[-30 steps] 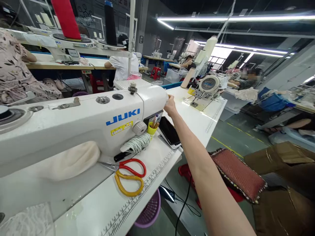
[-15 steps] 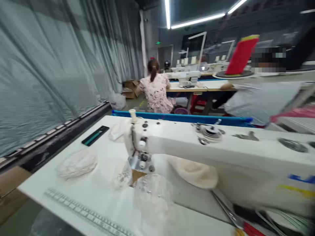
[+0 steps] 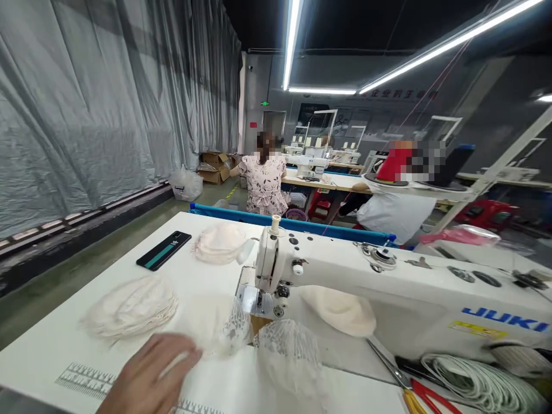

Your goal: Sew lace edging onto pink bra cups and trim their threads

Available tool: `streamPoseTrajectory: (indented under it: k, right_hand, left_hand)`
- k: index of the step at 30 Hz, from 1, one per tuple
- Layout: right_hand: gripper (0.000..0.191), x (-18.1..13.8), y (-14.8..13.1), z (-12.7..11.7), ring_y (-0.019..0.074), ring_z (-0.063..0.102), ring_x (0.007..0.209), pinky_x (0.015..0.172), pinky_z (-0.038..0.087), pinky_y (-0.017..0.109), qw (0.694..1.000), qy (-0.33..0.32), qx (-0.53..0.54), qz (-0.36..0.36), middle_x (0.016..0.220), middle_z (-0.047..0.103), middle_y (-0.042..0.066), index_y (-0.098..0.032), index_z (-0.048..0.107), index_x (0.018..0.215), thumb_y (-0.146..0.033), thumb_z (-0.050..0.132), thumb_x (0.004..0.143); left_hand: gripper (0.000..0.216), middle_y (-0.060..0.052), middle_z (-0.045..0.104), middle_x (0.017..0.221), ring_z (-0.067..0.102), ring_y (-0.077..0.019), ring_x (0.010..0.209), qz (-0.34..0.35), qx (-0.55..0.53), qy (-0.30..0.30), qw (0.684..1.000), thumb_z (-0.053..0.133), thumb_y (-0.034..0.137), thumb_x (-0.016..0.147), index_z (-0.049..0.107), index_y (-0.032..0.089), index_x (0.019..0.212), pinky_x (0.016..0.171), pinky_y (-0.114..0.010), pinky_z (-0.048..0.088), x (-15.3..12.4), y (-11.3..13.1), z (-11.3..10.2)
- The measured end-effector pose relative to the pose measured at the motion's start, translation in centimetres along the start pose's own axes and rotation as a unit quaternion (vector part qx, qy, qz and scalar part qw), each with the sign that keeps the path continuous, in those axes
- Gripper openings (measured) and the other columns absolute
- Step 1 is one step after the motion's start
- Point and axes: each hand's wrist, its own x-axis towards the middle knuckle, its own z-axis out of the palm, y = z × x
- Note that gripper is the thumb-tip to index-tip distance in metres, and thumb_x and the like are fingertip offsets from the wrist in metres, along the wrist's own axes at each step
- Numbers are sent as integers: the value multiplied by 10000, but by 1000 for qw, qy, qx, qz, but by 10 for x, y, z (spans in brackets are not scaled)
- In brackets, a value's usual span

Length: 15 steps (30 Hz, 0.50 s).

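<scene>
My left hand [image 3: 153,371] reaches in from the lower left, palm down. Its fingers are loosely bent with a gap beside the thumb, and nothing shows in it. The fingertips are close to a sheer white lace piece [image 3: 235,328] left of the machine's needle area; contact is unclear. A second lace piece [image 3: 293,353] spreads over the table's front. Behind these stands a white sewing machine [image 3: 336,259], with a cream, cup-shaped fabric piece [image 3: 340,310] under its arm. My right hand is out of view.
On the table are a lace stack [image 3: 133,307], another fabric pile [image 3: 219,241], a dark phone [image 3: 164,250] and a printed ruler [image 3: 84,379]. Scissors [image 3: 397,371] and coiled pale cord [image 3: 470,382] lie right. A person [image 3: 263,181] sits ahead; red and dark thread cones [image 3: 394,161] stand behind.
My left hand has come into view at the lower left. The camera view has shifted and sharpened, so the machine appears farther right. The lace pieces stay beside the needle area.
</scene>
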Motion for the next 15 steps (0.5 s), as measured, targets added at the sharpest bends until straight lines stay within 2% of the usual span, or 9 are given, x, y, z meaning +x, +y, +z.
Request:
streamPoseTrajectory:
  k: [3,5,7,9,11,13,15]
  right_hand:
    - [208,-8,-51,8,223,609,950,657,549,319,995,-83,-48,-12,1092,619,38,-399,583,1072,-324,581,878]
    - [256,-1,-78,20,220,630,926,714,562,324,978,-171,-113,-25,1112,636,56,-315,562,1154,-314,543,898]
    - [318,8,-89,31,236,621,971,802,545,372,948,-259,-183,-36,1188,615,89,-229,527,1216,-345,489,922]
    - [404,10,-87,35,250,597,1038,842,526,389,922,-298,-244,-25,1248,581,114,-194,492,1266,-409,465,925]
    - [474,0,-78,28,246,569,1102,870,514,366,905,-301,-301,4,1281,554,138,-156,443,1320,-417,463,925]
    - [462,-17,-67,12,237,546,1146,891,503,349,888,-290,-357,22,1289,548,142,-138,429,1335,-370,452,936]
    - [381,-34,-55,-10,222,565,1125,871,512,350,869,-278,-407,35,1255,583,108,-176,470,1307,-285,425,944]
  left_hand:
    - [320,-71,629,1167,566,-234,1058,39,-38,-86,995,402,82,891,580,261,1088,907,-423,460,35,-29,19]
    - [254,-63,619,1194,546,-271,1086,46,-28,-115,992,492,146,868,580,265,1074,904,-452,465,36,-39,40]
    - [347,-69,599,1233,523,-305,1112,61,-20,-109,992,577,182,811,547,268,1146,889,-453,479,21,-43,62]
    - [387,-83,617,1207,546,-330,1057,97,-19,-74,992,621,290,783,545,261,1161,818,-438,510,1,-43,81]
    - [391,-96,639,1171,565,-343,1011,127,-17,-32,991,591,417,796,562,255,1151,765,-433,519,-14,-41,94]
    - [388,-97,658,1141,570,-343,1010,144,-21,-8,989,514,493,834,584,253,1132,765,-430,515,-19,-39,99]
    - [365,-96,677,1094,580,-330,987,146,-35,-10,989,463,502,861,617,249,1074,772,-426,515,-13,-36,95]
